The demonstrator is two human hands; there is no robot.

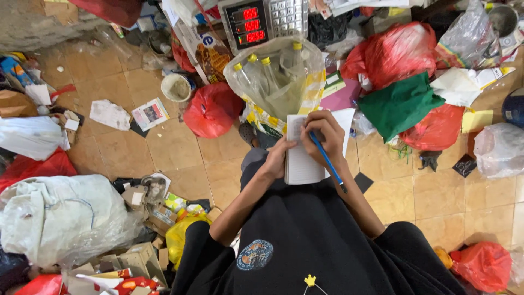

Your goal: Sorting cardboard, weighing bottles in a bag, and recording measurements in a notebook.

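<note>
1. Two hands at the centre: left hand point(280, 157), right hand point(323, 135).
2. One blue pen point(328, 162).
3. One white notepad point(303, 161).
4. One clear bag point(278, 76) at twelve o'clock, showing four yellow-capped bottles point(266, 74).
5. One digital scale point(263, 20) at twelve o'clock.
6. One green cloth point(398, 104) at two o'clock.

matt paper notepad point(303, 164), glossy plastic pen point(328, 161)
</note>
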